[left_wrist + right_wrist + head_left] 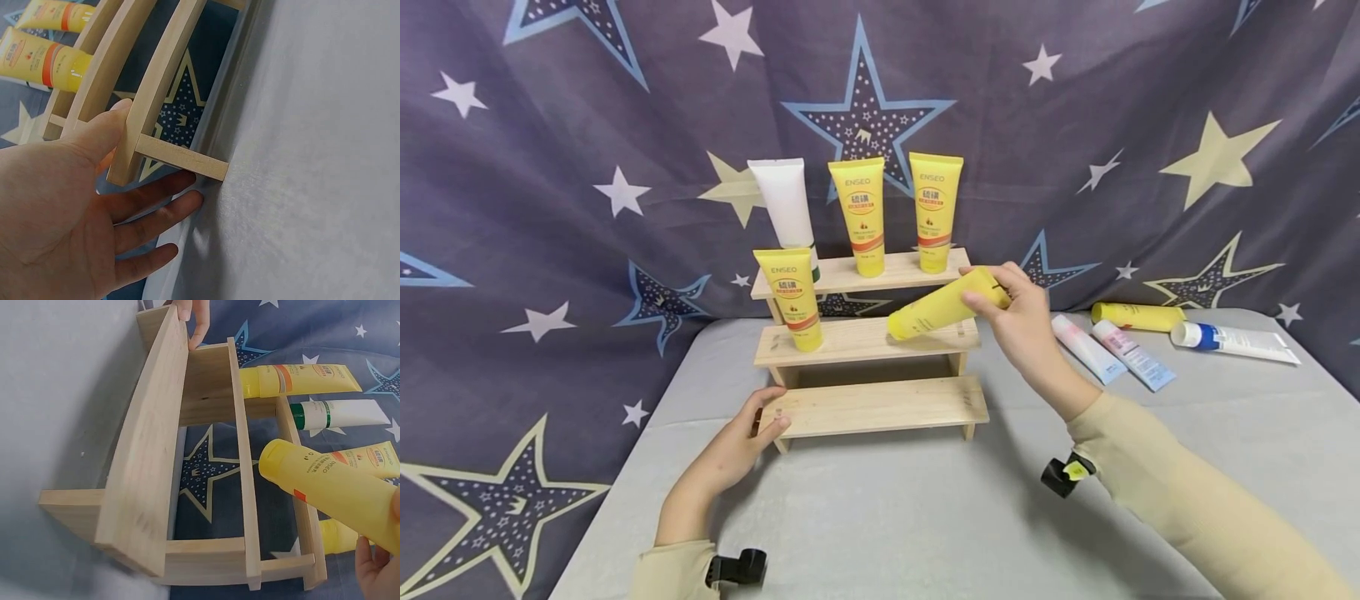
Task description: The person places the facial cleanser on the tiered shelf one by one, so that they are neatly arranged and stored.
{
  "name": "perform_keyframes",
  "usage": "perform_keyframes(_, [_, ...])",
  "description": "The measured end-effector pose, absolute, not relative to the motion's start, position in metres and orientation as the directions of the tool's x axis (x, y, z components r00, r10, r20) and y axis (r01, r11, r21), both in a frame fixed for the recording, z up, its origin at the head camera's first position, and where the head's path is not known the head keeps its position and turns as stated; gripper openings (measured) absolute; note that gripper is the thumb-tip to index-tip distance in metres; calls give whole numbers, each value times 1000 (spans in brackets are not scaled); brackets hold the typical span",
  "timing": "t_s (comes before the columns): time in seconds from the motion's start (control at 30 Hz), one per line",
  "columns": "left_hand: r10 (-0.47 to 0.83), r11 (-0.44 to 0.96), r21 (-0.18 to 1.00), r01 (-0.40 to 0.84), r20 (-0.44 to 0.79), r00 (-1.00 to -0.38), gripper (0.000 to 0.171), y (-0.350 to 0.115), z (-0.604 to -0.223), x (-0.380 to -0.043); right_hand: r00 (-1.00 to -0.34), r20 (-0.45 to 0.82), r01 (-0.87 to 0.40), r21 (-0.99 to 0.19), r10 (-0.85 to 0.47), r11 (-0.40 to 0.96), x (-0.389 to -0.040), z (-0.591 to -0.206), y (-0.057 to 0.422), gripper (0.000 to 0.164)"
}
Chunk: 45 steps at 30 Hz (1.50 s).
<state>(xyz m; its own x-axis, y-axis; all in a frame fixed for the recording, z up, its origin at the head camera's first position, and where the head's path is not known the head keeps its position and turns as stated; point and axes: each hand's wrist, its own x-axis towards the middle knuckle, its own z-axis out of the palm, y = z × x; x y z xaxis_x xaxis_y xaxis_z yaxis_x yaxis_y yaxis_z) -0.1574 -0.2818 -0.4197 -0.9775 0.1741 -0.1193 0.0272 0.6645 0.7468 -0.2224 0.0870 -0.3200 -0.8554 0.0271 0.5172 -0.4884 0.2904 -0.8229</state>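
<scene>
My right hand grips a yellow squeeze tube by its flat end. The tube is tilted, its cap low over the right part of the middle step. With thumb and forefinger my left hand holds the left end of the lowest step of a three-step wooden stand; its other fingers extend below the board in the left wrist view. On the middle step's left stands a yellow tube. Along the top step stand a white tube with a green cap and two yellow tubes, one central, one right.
Right of the stand, a yellow tube, a white tube with a blue band and two pink-and-blue tubes, one left of the other, lie on the grey tabletop. A star-patterned curtain hangs behind.
</scene>
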Motion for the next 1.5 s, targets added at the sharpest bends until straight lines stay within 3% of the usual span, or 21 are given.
perform_keyframes(0.67, [173,665,746,46,-94,-980,53,-281,-420,-156,-865,484,-495,-786,-131,370,-237,-292,55,31])
perform_keyframes(0.93, [172,668,743,40,-102,-980,53,-282,-420,-157,-871,474,-483,-773,-131,412,-241,-291,55,35])
perform_keyframes(1.5, [172,670,741,30,-116,-978,56,-281,-420,-158,-918,384,-397,-889,-101,229,-259,-286,24,43])
